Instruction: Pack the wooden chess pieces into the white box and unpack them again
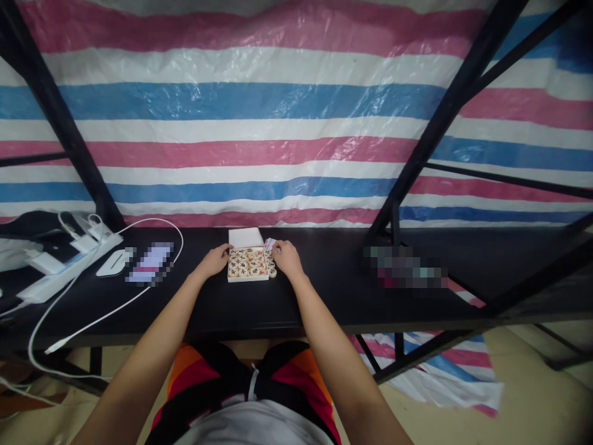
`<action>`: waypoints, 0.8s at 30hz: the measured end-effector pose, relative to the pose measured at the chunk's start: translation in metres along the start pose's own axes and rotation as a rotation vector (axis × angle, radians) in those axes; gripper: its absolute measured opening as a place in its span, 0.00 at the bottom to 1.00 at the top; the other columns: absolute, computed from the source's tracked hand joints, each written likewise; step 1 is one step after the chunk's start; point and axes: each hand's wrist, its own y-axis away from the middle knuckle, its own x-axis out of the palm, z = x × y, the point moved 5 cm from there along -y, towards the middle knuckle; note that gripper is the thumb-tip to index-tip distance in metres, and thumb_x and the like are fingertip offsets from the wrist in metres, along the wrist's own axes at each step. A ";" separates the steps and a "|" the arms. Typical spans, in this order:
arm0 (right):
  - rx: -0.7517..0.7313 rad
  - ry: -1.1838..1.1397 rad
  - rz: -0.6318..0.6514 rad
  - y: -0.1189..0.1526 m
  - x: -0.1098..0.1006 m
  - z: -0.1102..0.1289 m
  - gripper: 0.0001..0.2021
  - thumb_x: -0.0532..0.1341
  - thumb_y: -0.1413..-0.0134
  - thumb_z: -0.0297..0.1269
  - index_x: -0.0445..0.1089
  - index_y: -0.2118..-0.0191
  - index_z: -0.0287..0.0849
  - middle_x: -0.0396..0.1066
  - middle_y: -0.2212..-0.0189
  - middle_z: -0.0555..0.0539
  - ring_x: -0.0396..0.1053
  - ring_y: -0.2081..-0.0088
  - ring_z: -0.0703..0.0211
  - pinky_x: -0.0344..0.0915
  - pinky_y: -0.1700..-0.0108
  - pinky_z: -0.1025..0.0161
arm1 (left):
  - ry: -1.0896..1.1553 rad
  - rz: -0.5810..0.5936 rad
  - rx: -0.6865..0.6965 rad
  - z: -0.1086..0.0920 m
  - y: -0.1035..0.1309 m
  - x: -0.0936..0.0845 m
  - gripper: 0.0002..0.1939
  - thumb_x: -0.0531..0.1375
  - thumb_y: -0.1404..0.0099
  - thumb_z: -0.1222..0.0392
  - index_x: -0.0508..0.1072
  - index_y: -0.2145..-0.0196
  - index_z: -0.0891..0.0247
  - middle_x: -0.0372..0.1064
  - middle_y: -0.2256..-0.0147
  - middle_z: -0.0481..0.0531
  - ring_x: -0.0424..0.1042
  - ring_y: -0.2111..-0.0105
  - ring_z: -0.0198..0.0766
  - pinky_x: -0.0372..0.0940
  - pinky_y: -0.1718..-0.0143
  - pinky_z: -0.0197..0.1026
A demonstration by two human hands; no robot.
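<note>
Round Chinese chess pieces (249,264) with dark and red characters sit in rows in a shallow white box (248,279). At the box's upper left corner, my left hand (215,259) has its fingertips closed on the rim. My right hand (288,256) is just past the right side, fingers curled in a pinch; what they hold is too small to make out. Beside those fingertips is a small printed card or paper (269,245). A few loose chess pieces (272,272) lie against the box's right wall. The white lid (245,237) is right behind the box.
On the black table (259,309), a phone (151,264) and a white cable (104,316) lie left. Further left is a power strip (69,266) with plugs. A blurred item (405,267) lies right. Black metal posts (430,117) frame a striped plastic sheet (250,148) behind.
</note>
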 end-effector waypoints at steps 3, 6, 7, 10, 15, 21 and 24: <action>-0.169 -0.058 0.029 0.004 0.002 0.023 0.10 0.54 0.47 0.28 0.71 0.62 0.40 0.68 0.63 0.44 0.64 0.59 0.58 0.59 0.53 0.62 | 0.005 -0.004 0.010 0.000 0.000 0.001 0.21 0.49 0.41 0.67 0.69 0.51 0.63 0.72 0.69 0.51 0.70 0.70 0.37 0.59 0.65 0.36; -0.373 -0.118 0.109 0.014 0.009 0.051 0.09 0.54 0.45 0.30 0.71 0.61 0.40 0.69 0.63 0.45 0.64 0.57 0.59 0.58 0.51 0.63 | 0.001 -0.015 0.013 0.002 -0.001 0.001 0.20 0.48 0.40 0.66 0.69 0.51 0.63 0.72 0.69 0.52 0.70 0.70 0.38 0.60 0.65 0.36; -0.438 -0.132 0.140 0.018 0.011 0.060 0.09 0.54 0.44 0.31 0.71 0.61 0.40 0.69 0.62 0.45 0.64 0.57 0.59 0.57 0.51 0.63 | -0.002 -0.016 0.013 0.002 -0.001 0.001 0.20 0.48 0.40 0.66 0.69 0.51 0.63 0.72 0.69 0.52 0.70 0.70 0.38 0.60 0.66 0.37; -0.586 -0.135 0.258 0.030 0.017 0.078 0.10 0.53 0.42 0.34 0.72 0.61 0.41 0.70 0.62 0.45 0.65 0.57 0.60 0.57 0.51 0.63 | -0.012 -0.011 0.011 0.002 -0.001 0.001 0.20 0.48 0.40 0.66 0.69 0.51 0.63 0.72 0.70 0.52 0.70 0.71 0.38 0.60 0.66 0.37; -0.605 -0.114 0.297 0.034 0.020 0.079 0.10 0.54 0.43 0.32 0.72 0.60 0.41 0.70 0.62 0.45 0.65 0.58 0.59 0.59 0.52 0.63 | -0.006 -0.013 0.012 0.003 -0.001 0.002 0.20 0.48 0.40 0.66 0.69 0.51 0.63 0.72 0.70 0.52 0.70 0.71 0.38 0.60 0.65 0.37; -0.539 -0.106 0.280 0.030 0.022 0.073 0.11 0.56 0.46 0.29 0.71 0.58 0.41 0.68 0.62 0.45 0.65 0.58 0.59 0.59 0.52 0.62 | 0.009 -0.007 0.000 0.004 -0.001 0.003 0.20 0.49 0.40 0.66 0.69 0.51 0.62 0.73 0.67 0.52 0.70 0.69 0.37 0.61 0.64 0.36; -0.520 -0.110 0.260 0.028 0.020 0.070 0.12 0.56 0.47 0.28 0.70 0.57 0.41 0.67 0.61 0.45 0.64 0.57 0.59 0.58 0.51 0.61 | -0.001 -0.008 0.002 0.004 -0.002 0.003 0.21 0.49 0.41 0.67 0.69 0.51 0.62 0.73 0.67 0.52 0.70 0.69 0.38 0.61 0.64 0.36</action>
